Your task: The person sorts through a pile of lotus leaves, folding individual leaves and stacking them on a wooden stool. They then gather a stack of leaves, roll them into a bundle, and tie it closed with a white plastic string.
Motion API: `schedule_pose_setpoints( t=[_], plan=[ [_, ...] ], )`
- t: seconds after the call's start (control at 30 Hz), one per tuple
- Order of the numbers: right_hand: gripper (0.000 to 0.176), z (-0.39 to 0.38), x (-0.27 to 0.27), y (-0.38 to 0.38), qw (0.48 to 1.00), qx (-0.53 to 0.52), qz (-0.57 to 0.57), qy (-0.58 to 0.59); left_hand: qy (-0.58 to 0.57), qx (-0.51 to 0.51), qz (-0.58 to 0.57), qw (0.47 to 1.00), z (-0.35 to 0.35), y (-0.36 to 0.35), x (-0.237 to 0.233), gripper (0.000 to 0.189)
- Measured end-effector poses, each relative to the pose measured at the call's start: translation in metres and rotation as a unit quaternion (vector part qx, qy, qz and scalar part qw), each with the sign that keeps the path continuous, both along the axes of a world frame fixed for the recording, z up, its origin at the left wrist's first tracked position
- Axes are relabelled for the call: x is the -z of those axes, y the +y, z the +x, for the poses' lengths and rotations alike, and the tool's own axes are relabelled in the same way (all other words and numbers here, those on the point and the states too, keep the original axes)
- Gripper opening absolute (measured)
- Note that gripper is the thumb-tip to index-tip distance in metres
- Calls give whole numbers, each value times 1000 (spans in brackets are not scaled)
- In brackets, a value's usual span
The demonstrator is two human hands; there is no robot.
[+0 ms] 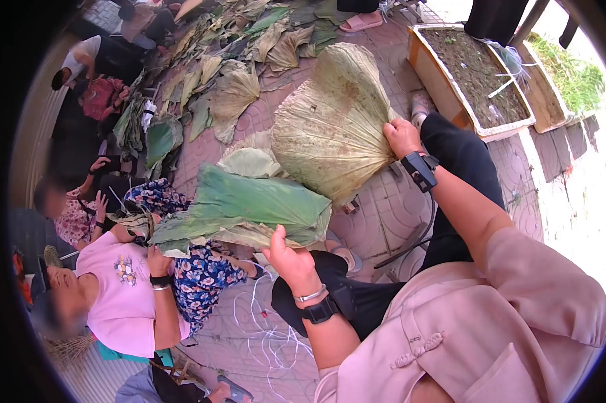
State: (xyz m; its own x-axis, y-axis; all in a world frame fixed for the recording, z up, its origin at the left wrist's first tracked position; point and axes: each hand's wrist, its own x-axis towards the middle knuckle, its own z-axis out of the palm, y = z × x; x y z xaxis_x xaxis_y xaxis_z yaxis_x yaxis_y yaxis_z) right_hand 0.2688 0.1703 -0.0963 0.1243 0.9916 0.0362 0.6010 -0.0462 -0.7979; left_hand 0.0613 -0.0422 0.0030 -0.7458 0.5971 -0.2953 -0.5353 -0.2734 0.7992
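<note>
My right hand (402, 138) is closed on the edge of a large, dry, fan-shaped lotus leaf (333, 121), yellowish-brown with ribs spreading out from the gripped side. Below it lies a folded green leaf (256, 201) with paler, dried leaf layers along its lower edge. Its left end is by the hand (158, 260) of a person in a pink top. Near the lower edge of the green leaf is my left hand (293, 262), thumb stretched upward and overlapping the edge; its other fingers show only in part. Each of my wrists wears a black strapped device.
Many dried leaves (232, 94) cover the paving at the top. Planter boxes of soil (474, 80) and grass (572, 74) stand at the upper right. White string (269, 336) lies tangled on the ground below. Several people sit along the left side.
</note>
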Motion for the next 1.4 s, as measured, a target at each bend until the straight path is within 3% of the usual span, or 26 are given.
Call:
schedule_pose_setpoints(
  t=[0.03,0.33,0.4,0.43,0.5,0.53,0.67,0.77,0.8,0.83,0.9,0.97,1.03,1.17,1.23,1.4],
  plan=[
    [25,1,0,-3,996,-22,-26,-78,6,2,2,1000,0,-1,1,30],
    [35,6,-6,7,980,-23,-139,-138,8,-8,11,1000,-2,-2,3,42],
    [41,7,-9,1,983,-34,20,-181,6,-12,14,1000,-2,-2,3,42],
    [41,7,-8,0,983,-36,19,-181,4,-15,19,1000,-1,-1,3,43],
    [39,7,-7,-3,933,-210,173,-234,6,-9,24,1000,-1,0,1,43],
    [40,5,2,-7,910,-244,173,-287,9,-4,30,1000,-1,0,0,43],
    [38,1,16,-6,900,-280,94,-321,10,0,35,999,-3,-1,5,43],
    [34,-10,-19,-10,923,-235,56,-298,18,-9,49,999,-4,-1,8,43],
    [32,-18,-39,-20,926,-250,135,-249,25,-3,56,998,-5,-1,10,44],
    [35,-26,-45,-25,917,-297,190,-185,30,-12,50,998,-6,-2,10,44],
    [40,-51,-82,-61,903,-424,64,36,25,1,70,997,-6,0,11,44],
    [46,-74,-94,-94,842,-523,40,127,26,14,79,996,-4,0,7,43],
    [49,-93,-94,-117,816,-551,-32,173,14,37,79,996,-4,-1,6,41],
    [49,-105,-99,-125,814,-536,-150,167,3,52,83,995,-3,-7,9,41],
    [47,-107,-92,-126,785,-498,-234,284,49,64,69,994,-2,-7,10,40],
    [37,-113,-81,-130,818,-484,-111,290,90,97,60,989,-3,-10,12,43]
  ],
)
